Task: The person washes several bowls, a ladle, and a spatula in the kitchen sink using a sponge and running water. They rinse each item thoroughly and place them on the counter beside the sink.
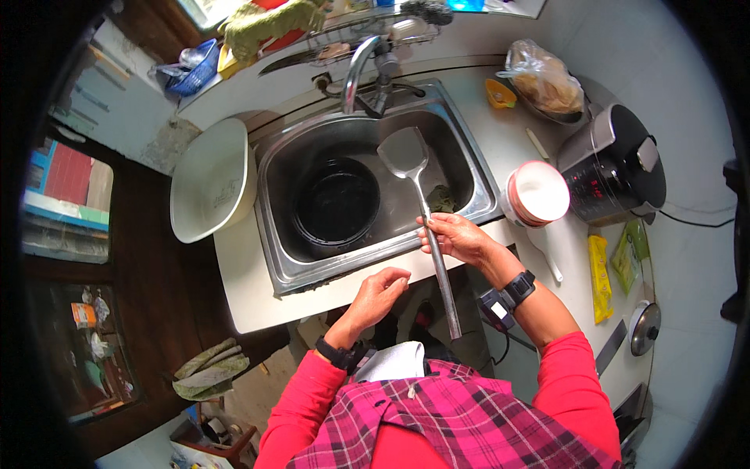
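Note:
My right hand [454, 237] grips a metal wok spatula [404, 153] by its long handle. The blade points away from me over the sink, and the handle's end hangs in front of the counter edge. My left hand [375, 296] is loosely curled near the sink's front rim, with no object visible in it. Below the blade is the stainless steel sink [404, 237]. A round black pan or basin [337, 202] sits in its left part. A dark greenish cloth or scrubber [440, 199] lies at the right of the basin floor, partly behind the spatula.
A chrome faucet [358, 73] rises behind the sink. At left, a pale plastic tub [211, 182] overhangs the counter. Stacked bowls [539, 193], a white spoon [546, 255], a black electric cooker [612, 170] and a bagged food item [545, 82] stand at right.

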### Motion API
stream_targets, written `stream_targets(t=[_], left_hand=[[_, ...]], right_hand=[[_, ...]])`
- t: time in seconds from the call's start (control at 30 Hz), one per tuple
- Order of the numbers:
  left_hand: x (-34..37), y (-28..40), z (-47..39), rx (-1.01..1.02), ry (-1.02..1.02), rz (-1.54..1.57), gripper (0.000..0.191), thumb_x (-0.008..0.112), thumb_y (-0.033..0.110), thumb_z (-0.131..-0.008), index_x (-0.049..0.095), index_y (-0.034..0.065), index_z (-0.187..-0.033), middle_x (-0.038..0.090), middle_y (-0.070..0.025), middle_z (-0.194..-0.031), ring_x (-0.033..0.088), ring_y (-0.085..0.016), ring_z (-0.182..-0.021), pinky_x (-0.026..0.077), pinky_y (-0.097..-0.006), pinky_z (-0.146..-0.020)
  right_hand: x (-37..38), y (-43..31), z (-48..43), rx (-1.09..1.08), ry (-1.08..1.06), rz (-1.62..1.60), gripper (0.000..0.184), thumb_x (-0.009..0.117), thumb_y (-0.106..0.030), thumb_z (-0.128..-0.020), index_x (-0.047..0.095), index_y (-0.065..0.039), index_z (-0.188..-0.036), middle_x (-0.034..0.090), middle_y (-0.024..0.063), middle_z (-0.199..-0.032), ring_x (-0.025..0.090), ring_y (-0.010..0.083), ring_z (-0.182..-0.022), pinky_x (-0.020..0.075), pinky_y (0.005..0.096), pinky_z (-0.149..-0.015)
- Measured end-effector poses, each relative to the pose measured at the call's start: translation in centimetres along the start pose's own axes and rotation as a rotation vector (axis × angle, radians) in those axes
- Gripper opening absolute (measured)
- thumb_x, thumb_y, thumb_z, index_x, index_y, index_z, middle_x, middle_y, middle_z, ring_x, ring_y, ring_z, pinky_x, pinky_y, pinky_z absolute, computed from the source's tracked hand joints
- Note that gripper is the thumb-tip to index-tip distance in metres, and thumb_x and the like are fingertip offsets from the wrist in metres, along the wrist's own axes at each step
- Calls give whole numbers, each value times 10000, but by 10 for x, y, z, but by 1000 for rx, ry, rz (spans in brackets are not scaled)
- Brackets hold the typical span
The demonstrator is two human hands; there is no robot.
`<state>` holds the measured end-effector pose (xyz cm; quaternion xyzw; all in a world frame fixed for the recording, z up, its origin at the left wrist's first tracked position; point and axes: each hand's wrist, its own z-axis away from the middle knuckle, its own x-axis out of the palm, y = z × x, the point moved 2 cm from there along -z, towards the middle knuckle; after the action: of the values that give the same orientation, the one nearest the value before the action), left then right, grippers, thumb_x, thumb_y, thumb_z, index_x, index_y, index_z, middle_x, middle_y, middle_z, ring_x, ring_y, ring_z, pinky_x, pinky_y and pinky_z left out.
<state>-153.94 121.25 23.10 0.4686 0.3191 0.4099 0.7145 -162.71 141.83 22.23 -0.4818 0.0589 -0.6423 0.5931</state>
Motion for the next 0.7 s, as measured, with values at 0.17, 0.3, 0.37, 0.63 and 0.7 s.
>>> stream_targets(t=[0.17,0.3,0.37,0.63,0.7], left_hand=[[-29,0,5,-103,-3,384,375,446,321,-966,545,0,-1132,602,-87,-1047,592,-158,-948,482,-291,-828],[-49,-1,15,-222,52,849,333,468,313,-951,533,15,-1087,612,-173,-1040,622,-217,-886,514,-344,-798],[-60,-4,26,-259,119,998,313,496,296,-940,531,25,-1092,620,-178,-1030,625,-219,-871,518,-353,-783],[-108,-19,47,-244,175,937,248,513,201,-932,517,33,-1113,608,-67,-834,571,-118,-679,499,-237,-614],[-118,-24,44,-297,267,914,224,512,199,-935,533,16,-1062,600,-73,-783,553,-106,-614,482,-216,-525]], right_hand=[[40,18,-49,57,-59,-225,257,539,-171,-922,529,13,-1101,610,119,-918,620,219,-852,542,362,-811],[74,44,-90,42,-12,-340,239,547,-149,-914,535,26,-1076,583,141,-946,596,239,-894,537,397,-831],[90,57,-108,26,-7,-394,216,549,-133,-910,539,34,-1046,581,157,-939,597,252,-891,541,414,-822],[125,82,-145,254,14,-127,229,487,-237,-949,564,-34,-1022,601,104,-917,598,206,-829,530,368,-760],[105,76,-147,219,64,257,248,520,-280,-909,589,-59,-998,614,81,-885,601,193,-801,522,346,-712]])
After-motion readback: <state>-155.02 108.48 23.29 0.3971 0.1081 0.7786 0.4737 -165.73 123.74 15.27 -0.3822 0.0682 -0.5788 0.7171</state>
